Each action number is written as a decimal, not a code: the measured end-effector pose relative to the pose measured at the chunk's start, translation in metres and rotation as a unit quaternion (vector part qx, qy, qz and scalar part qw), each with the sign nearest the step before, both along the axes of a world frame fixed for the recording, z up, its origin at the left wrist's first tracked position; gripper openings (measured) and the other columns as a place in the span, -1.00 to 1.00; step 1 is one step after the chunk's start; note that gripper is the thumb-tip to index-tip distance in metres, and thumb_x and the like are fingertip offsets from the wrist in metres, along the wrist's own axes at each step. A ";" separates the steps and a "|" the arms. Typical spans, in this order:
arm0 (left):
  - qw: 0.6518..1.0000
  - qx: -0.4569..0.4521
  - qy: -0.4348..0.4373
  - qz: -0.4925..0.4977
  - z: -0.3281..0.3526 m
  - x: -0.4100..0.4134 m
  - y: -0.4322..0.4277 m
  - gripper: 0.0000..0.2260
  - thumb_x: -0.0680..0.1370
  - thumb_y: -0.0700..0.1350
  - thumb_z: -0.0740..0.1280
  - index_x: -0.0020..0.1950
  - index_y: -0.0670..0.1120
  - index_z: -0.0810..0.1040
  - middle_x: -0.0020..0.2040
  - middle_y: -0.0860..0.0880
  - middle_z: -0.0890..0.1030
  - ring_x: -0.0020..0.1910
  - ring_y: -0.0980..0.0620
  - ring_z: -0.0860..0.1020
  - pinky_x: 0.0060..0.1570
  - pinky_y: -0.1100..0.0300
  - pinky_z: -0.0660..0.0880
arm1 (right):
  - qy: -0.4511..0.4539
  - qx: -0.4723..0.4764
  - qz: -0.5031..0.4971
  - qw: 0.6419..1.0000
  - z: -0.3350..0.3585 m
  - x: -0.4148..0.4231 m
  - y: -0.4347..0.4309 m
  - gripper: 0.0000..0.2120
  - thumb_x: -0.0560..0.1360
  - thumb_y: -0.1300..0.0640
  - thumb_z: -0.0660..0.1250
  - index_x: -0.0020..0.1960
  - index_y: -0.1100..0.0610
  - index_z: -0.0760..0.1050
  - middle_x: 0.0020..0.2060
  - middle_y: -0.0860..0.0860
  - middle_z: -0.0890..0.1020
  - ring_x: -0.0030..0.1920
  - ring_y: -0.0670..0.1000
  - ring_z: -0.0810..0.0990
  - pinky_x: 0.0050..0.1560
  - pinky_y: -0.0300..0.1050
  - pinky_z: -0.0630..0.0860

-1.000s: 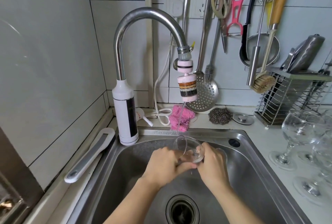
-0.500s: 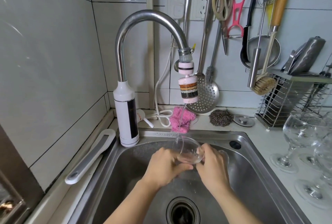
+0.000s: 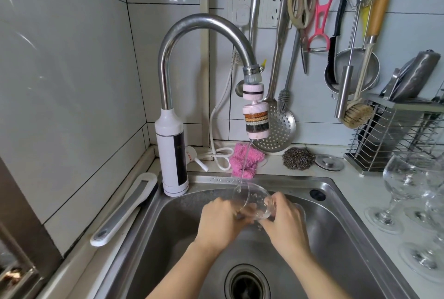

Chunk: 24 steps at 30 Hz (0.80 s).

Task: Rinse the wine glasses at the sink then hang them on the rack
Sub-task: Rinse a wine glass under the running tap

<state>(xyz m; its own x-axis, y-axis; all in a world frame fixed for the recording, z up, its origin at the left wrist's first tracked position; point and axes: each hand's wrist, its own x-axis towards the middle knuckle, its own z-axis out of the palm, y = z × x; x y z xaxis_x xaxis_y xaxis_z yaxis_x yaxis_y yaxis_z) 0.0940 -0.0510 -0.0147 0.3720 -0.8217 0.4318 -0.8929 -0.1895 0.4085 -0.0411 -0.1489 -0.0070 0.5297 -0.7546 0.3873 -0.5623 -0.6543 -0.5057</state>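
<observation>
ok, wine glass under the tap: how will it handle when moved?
Likely slippery: the wine glass is wet under the running tap. Probably fragile: thin clear glass over a steel sink. Both the left hand and right hand grip it.

The person shows only as two arms. The left forearm (image 3: pixel 182 272) and the right forearm (image 3: pixel 322 274) are both bare along all the length in view behind the fingers (image 3: pixel 280 202), slim and smooth, narrowing to the wrists. The left hand (image 3: pixel 222 220) and the right hand (image 3: pixel 286 223) are bare too; only their backs show, rounded, with the knuckles as soft ridges just behind the fingers.
</observation>
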 end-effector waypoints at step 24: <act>0.968 0.057 0.222 -0.105 0.013 -0.003 0.008 -0.85 0.44 0.06 0.57 -0.02 0.24 0.75 -0.02 0.23 0.74 -0.44 0.17 0.65 -0.07 0.26 0.59 | 0.050 -0.001 -0.007 0.999 -0.008 -0.001 -0.001 -0.71 0.44 0.08 0.41 0.04 0.00 0.32 -0.12 -0.01 0.71 0.00 0.10 0.66 -0.06 -0.04 0.41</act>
